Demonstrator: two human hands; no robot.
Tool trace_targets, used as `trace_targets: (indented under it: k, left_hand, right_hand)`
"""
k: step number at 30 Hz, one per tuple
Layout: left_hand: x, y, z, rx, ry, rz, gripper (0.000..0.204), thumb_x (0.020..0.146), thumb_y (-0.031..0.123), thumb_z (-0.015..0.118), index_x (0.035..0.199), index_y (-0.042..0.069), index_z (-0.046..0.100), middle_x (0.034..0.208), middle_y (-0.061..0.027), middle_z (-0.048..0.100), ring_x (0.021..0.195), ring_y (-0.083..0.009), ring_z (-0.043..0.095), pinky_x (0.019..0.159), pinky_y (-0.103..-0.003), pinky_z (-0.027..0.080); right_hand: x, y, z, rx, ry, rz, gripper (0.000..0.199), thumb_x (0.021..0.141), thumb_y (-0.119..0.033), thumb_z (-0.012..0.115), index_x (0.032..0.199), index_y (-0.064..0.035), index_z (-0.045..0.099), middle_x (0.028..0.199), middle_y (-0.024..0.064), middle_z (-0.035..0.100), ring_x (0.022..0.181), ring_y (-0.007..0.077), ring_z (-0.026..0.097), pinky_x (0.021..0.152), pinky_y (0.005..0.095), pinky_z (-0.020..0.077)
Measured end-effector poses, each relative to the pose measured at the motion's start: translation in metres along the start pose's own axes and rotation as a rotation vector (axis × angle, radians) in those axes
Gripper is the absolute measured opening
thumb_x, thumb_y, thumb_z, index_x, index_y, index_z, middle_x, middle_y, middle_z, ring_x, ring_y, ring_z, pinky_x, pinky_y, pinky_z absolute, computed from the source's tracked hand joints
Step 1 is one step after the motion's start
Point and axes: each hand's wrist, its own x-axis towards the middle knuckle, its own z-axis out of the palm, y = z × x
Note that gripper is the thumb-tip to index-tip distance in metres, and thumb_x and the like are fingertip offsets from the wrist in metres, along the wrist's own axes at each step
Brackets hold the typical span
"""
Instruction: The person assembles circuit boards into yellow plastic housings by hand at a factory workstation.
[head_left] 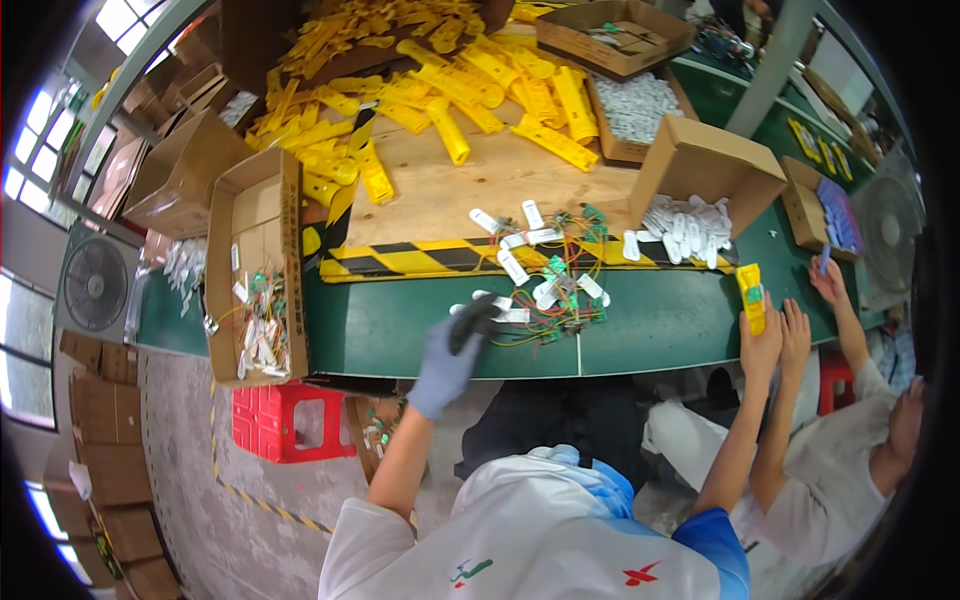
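My left hand [450,352], in a grey glove with black finger parts, reaches over the near side of a wired heap. Its fingers close on a white plastic piece [514,315] at their tips; other white pieces lie beside it. The heap holds several white oblong pieces, green circuit boards [568,290] and thin red, yellow and black wires. Over at the right, my bare right hand [760,347] grips a yellow plastic shell [751,300] upright. A small green board shows in the shell.
Yellow shells [440,100] pile up on the wooden board behind. An open carton [262,290] with wired parts stands left; a tipped carton [700,180] spills white pieces right. Close to my right hand is a co-worker's hand [795,335]. A red stool [290,420] stands below.
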Motion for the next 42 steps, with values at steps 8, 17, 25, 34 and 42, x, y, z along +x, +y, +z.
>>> trace_targets:
  k: [8, 17, 25, 34, 42]
  left_hand:
    - [0.093, 0.005, -0.034, 0.685, 0.296, 0.508, 0.041, 0.085, 0.007, 0.065, 0.125, 0.008, 0.059, 0.118, -0.0164, 0.061, 0.113, -0.0358, 0.055, 0.098, -0.041, 0.044]
    - [0.178, -0.012, -0.038, 0.985, -0.321, 0.379, 0.045, 0.077, 0.024, 0.073, 0.117, 0.010, 0.059, 0.120, -0.0147, 0.060, 0.111, -0.0392, 0.054, 0.096, -0.045, 0.044]
    - [0.136, 0.107, -0.065, 0.272, -0.106, 0.229, 0.038, 0.087, 0.006, 0.065, 0.124, 0.011, 0.060, 0.085, -0.0040, 0.067, 0.064, -0.0070, 0.056, 0.058, -0.023, 0.047]
    - [0.109, 0.146, -0.048, 0.395, -0.052, 0.211, 0.025, 0.088, 0.006, 0.066, 0.112, 0.002, 0.065, 0.069, -0.0004, 0.060, 0.056, -0.0039, 0.053, 0.052, -0.020, 0.043]
    - [0.081, 0.162, 0.009, 0.499, -0.107, 0.120, 0.019, 0.085, 0.013, 0.073, 0.100, 0.001, 0.068, 0.064, -0.0036, 0.061, 0.055, -0.0038, 0.053, 0.051, -0.022, 0.044]
  right_hand:
    - [0.004, -0.035, 0.013, -0.349, 0.321, 0.005, 0.046, 0.089, -0.024, 0.067, 0.128, -0.0015, 0.058, 0.117, 0.0182, 0.061, 0.110, 0.0353, 0.057, 0.097, 0.0429, 0.0442]
    - [-0.021, -0.196, 0.057, 0.528, 0.105, -0.242, 0.029, 0.081, -0.010, 0.072, 0.109, -0.0033, 0.067, 0.109, 0.0141, 0.066, 0.103, 0.0316, 0.062, 0.090, 0.0380, 0.0492]
    - [-0.018, -0.226, 0.058, 0.756, 0.019, -0.323, 0.019, 0.081, -0.009, 0.071, 0.100, -0.0032, 0.070, 0.099, 0.0115, 0.068, 0.093, 0.0292, 0.065, 0.082, 0.0363, 0.0519]
    - [-0.023, -0.250, 0.051, 0.839, 0.038, -0.324, 0.019, 0.080, -0.010, 0.071, 0.098, -0.0035, 0.070, 0.097, 0.0108, 0.068, 0.092, 0.0286, 0.065, 0.082, 0.0371, 0.0520]
    - [0.014, -0.326, 0.047, 0.799, -0.137, -0.571, 0.036, 0.079, -0.021, 0.073, 0.111, -0.0067, 0.066, 0.095, 0.0140, 0.067, 0.092, 0.0317, 0.064, 0.079, 0.0395, 0.0518]
